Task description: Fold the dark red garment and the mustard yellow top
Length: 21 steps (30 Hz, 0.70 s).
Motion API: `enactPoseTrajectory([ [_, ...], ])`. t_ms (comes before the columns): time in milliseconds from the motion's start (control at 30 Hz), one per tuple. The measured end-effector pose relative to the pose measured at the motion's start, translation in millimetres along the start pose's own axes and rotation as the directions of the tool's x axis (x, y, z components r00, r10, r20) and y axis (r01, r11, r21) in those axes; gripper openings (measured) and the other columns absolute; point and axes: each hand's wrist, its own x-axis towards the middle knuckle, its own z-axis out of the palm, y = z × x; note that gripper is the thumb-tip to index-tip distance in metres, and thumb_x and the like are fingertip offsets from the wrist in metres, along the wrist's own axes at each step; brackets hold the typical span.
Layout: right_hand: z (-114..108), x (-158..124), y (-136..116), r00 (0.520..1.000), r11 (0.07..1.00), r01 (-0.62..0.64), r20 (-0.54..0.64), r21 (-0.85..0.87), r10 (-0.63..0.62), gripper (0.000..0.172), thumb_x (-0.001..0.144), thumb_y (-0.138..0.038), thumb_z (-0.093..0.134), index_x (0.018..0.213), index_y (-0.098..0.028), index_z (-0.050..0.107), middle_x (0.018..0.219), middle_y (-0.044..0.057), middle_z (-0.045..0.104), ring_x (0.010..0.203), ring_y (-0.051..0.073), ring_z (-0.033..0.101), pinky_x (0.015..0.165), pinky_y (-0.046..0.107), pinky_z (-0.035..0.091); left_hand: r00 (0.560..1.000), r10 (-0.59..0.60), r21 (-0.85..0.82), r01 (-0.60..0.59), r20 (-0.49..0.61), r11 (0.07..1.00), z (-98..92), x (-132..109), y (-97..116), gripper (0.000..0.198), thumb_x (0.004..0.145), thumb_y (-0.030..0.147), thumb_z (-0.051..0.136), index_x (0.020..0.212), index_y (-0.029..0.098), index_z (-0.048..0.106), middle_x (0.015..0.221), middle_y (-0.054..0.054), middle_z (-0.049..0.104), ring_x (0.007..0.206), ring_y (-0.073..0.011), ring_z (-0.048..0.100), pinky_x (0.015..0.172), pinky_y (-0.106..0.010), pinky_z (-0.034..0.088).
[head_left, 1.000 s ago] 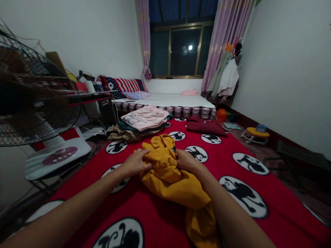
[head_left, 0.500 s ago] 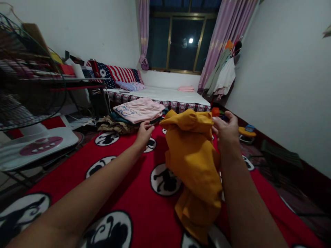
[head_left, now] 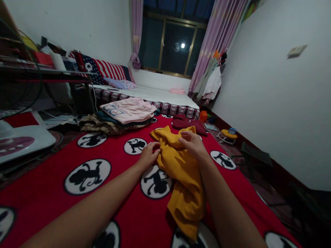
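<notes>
A crumpled mustard-yellow garment [head_left: 181,172] lies on a red blanket [head_left: 121,196] printed with black-and-white cartoon circles. My left hand [head_left: 148,156] pinches the garment's left edge with curled fingers. My right hand [head_left: 192,143] grips a fold near its upper end, fingers closed on the cloth. The lower part of the garment trails down between my forearms.
A stack of folded clothes topped by a pink shirt [head_left: 129,110] sits at the blanket's far left. A dark red garment [head_left: 188,124] lies beyond the yellow one. A bed [head_left: 155,96] stands under the window, a fan base [head_left: 20,143] at left, a small yellow stool [head_left: 226,134] at right.
The yellow garment was lifted up in my right hand half a second ago; now it is back down on the blanket, with both hands on it again. My view shifted right.
</notes>
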Motion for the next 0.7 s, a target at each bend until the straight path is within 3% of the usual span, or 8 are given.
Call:
enactPoseTrajectory([
  [100, -13, -11, 13, 0.995, 0.980, 0.026, -0.089, -0.196, -0.044, 0.038, 0.069, -0.029, 0.069, 0.107, -0.021, 0.067, 0.109, 0.008, 0.068, 0.100, 0.026, 0.063, 0.091, 0.042, 0.048, 1.000, -0.006, -0.002, 0.006, -0.005, 1.000, 0.9, 2, 0, 0.025, 0.081, 0.018, 0.053, 0.103, 0.017, 0.064, 0.105, -0.009, 0.067, 0.100, -0.0222, 0.062, 0.093, -0.038, 0.048],
  [167, -24, -14, 21, 0.993, 0.952, 0.017, -0.103, -0.305, -0.050, 0.053, 0.067, -0.025, 0.071, 0.119, -0.022, 0.062, 0.114, 0.009, 0.066, 0.096, 0.026, 0.063, 0.088, 0.041, 0.049, 1.000, -0.002, 0.021, 0.002, -0.008, 1.000, 3.6, 2, 1, 0.026, 0.081, 0.019, 0.054, 0.105, 0.016, 0.064, 0.105, -0.010, 0.067, 0.099, -0.0232, 0.062, 0.092, -0.038, 0.048],
  [267, -27, -13, 31, 0.999, 0.901, 0.037, 0.015, -0.433, -0.034, 0.086, 0.064, -0.020, 0.073, 0.143, -0.023, 0.040, 0.127, 0.012, 0.058, 0.089, 0.023, 0.064, 0.082, 0.036, 0.050, 0.999, 0.029, 0.048, -0.030, 0.017, 0.998, 7.8, 0, 2, 0.029, 0.081, 0.019, 0.054, 0.107, 0.016, 0.064, 0.104, -0.010, 0.066, 0.096, -0.0233, 0.063, 0.090, -0.038, 0.050],
  [333, -20, -12, 35, 0.995, 0.835, 0.057, 0.100, -0.547, -0.003, 0.097, 0.065, -0.025, 0.074, 0.150, -0.025, 0.026, 0.131, 0.013, 0.054, 0.092, 0.024, 0.063, 0.081, 0.035, 0.049, 0.997, 0.062, 0.051, -0.064, 0.039, 0.997, 9.3, -1, 2, 0.029, 0.080, 0.018, 0.053, 0.107, 0.018, 0.064, 0.104, -0.009, 0.066, 0.097, -0.0229, 0.063, 0.089, -0.038, 0.050],
  [400, -9, -11, 36, 0.985, 0.721, 0.089, 0.168, -0.687, 0.038, 0.087, 0.071, -0.029, 0.070, 0.148, -0.026, 0.031, 0.127, 0.013, 0.057, 0.098, 0.026, 0.062, 0.082, 0.035, 0.048, 0.995, 0.086, 0.050, -0.088, 0.042, 0.995, 9.6, -2, 2, 0.028, 0.079, 0.016, 0.053, 0.104, 0.020, 0.065, 0.104, -0.008, 0.066, 0.099, -0.0230, 0.062, 0.090, -0.038, 0.050],
  [500, 6, -10, 29, 0.954, 0.561, 0.211, 0.295, -0.800, 0.061, 0.046, 0.078, -0.025, 0.061, 0.125, -0.024, 0.061, 0.112, 0.013, 0.064, 0.097, 0.027, 0.064, 0.081, 0.034, 0.047, 0.994, 0.104, 0.031, -0.105, 0.032, 0.994, 9.4, -3, 1, 0.027, 0.078, 0.013, 0.053, 0.101, 0.020, 0.065, 0.103, -0.007, 0.066, 0.100, -0.0232, 0.062, 0.091, -0.038, 0.050],
  [600, 8, -1, 6, 0.921, 0.533, 0.305, 0.386, -0.789, 0.045, 0.022, 0.074, -0.020, 0.062, 0.093, -0.020, 0.073, 0.095, 0.014, 0.070, 0.090, 0.030, 0.065, 0.080, 0.036, 0.047, 0.998, 0.069, -0.041, -0.069, -0.007, 0.997, 9.8, -2, 0, 0.032, 0.078, 0.012, 0.052, 0.108, 0.018, 0.062, 0.106, -0.009, 0.063, 0.094, -0.0216, 0.063, 0.089, -0.038, 0.052],
  [700, -4, 17, -25, 0.931, 0.556, 0.312, 0.366, -0.771, -0.015, 0.022, 0.069, -0.016, 0.062, 0.087, -0.022, 0.074, 0.090, 0.012, 0.071, 0.094, 0.032, 0.065, 0.083, 0.038, 0.046, 0.992, -0.028, -0.126, 0.012, -0.124, 0.992, 8.9, 0, -3, 0.043, 0.077, 0.010, 0.053, 0.120, 0.017, 0.053, 0.114, -0.011, 0.058, 0.089, -0.0194, 0.064, 0.086, -0.038, 0.053],
])
